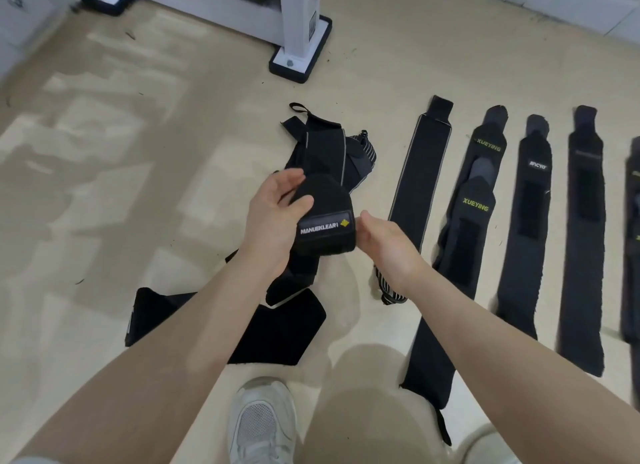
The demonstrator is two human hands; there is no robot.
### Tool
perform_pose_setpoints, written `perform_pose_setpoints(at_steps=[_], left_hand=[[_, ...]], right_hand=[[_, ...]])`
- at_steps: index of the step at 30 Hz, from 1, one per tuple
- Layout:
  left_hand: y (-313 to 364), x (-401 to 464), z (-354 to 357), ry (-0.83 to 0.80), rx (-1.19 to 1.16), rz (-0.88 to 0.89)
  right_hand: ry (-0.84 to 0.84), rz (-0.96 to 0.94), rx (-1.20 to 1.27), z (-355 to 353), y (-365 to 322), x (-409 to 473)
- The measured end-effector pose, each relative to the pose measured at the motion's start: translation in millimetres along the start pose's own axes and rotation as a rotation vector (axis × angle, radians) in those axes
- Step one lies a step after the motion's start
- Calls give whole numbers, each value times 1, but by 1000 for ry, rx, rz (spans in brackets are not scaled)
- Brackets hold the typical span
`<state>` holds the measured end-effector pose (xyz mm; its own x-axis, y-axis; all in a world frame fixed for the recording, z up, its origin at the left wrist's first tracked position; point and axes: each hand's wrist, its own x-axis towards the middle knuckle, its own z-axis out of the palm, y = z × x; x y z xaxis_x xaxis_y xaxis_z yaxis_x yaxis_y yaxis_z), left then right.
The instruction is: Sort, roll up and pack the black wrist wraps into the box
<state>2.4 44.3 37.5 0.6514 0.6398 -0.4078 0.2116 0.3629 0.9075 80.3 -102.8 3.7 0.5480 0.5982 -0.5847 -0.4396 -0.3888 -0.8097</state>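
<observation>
Closest to the camera are a white shoe and a bent knee on the tan floor. A wide black piece lies flat just past the shoe. Above it, both hands hold up one rolled wrist wrap with white letters on it. The left hand curls round the roll, thumb on top. The right hand touches the roll's other end; its fingers are hidden behind it, so I cannot tell how tight they are. This looks like the rolling step, and the roll seems nearly done. Next, the loose end needs pressing down so it stays shut. Then it goes in the box, but no box shows here. A messy pile of wraps sits behind the hands. To the right, more flat wraps lie in a neat row. Farthest off stands a white frame foot.
</observation>
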Motion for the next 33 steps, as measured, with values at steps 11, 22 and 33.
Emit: perform_pose_setpoints(at_steps=[11,22,33], left_hand=[[1,18,15,-153,84,-23],[-54,156,71,-765,1649,605],[-72,179,62,-650,2032,224]], right_hand=[[2,108,334,-11,-19,-6],[161,175,651,-71,-21,38],[135,155,819,-74,-14,71]])
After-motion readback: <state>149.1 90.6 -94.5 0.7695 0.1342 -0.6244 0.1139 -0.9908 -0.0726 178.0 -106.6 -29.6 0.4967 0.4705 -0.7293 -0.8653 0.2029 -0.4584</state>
